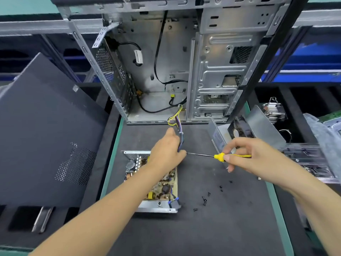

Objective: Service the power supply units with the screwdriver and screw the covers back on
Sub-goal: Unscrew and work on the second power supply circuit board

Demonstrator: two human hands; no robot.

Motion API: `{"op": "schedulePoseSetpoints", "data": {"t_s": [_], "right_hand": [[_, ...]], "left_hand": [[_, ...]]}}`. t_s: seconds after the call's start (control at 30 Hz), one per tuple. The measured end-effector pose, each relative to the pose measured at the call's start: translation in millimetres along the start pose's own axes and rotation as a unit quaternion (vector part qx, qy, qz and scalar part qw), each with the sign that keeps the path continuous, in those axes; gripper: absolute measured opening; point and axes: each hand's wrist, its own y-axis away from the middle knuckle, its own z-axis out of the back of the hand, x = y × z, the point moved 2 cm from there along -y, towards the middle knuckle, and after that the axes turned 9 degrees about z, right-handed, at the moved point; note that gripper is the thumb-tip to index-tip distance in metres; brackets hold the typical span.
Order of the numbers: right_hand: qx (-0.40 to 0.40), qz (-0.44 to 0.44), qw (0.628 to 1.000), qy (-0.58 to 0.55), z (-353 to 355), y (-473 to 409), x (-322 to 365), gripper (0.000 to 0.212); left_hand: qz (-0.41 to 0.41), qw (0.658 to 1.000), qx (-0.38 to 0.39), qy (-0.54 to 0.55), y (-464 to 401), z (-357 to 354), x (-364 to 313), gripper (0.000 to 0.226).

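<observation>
An open power supply unit (158, 189) lies on the black mat, its circuit board bare. My left hand (167, 150) rests over its far end and grips the cable bundle (180, 126) running into the computer case. My right hand (252, 156) holds a yellow-handled screwdriver (219, 156) level, its tip pointing left and touching my left hand's fingers. The unit's metal cover (258, 124), with its fan, lies tilted behind my right hand. Several black screws (204, 199) are scattered on the mat to the right of the unit.
An open metal computer case (212, 71) stands upright at the back of the mat. A dark side panel (46, 135) leans at the left. Metal parts and a heatsink (275, 109) fill compartments at the right.
</observation>
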Motion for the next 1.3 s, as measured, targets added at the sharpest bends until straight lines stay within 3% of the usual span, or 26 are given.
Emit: {"op": "schedulePoseSetpoints", "data": {"t_s": [0.13, 0.27, 0.4, 0.53, 0.73, 0.9, 1.0, 1.3], "right_hand": [[0.016, -0.004, 1.000, 0.003, 6.9, 4.3, -1.9, 0.006], [0.036, -0.004, 0.999, 0.015, 3.3, 4.0, -3.6, 0.006], [0.028, -0.013, 0.999, 0.009, -2.7, 0.6, -4.6, 0.006], [0.019, -0.024, 1.000, 0.007, -6.1, -1.8, -4.7, 0.007], [0.019, -0.003, 0.999, 0.050, -17.5, -11.2, 3.9, 0.008], [0.023, 0.001, 0.992, 0.125, -20.2, -22.9, 15.6, 0.010], [0.033, 0.000, 0.985, 0.167, -22.1, -28.4, 19.0, 0.010], [0.078, 0.013, 0.970, 0.229, -36.4, -39.4, 31.6, 0.010]], "left_hand": [[-0.008, 0.999, 0.016, -0.037, 4.2, 2.3, 0.3, 0.030], [-0.003, 0.982, -0.055, -0.179, 5.1, 8.7, 11.4, 0.018], [0.023, 0.988, -0.074, -0.133, 9.7, 2.8, 18.6, 0.018], [-0.007, 0.986, -0.121, -0.113, 12.3, -2.5, 26.1, 0.015], [-0.022, 0.990, -0.077, -0.112, 8.1, -3.1, 30.5, 0.014], [-0.094, 0.969, -0.032, -0.225, 10.9, 3.1, 35.0, 0.031], [-0.081, 0.950, -0.062, -0.294, 15.0, 8.1, 35.2, 0.044], [0.034, 0.973, -0.071, -0.215, 16.9, 3.1, 45.4, 0.052]]}}
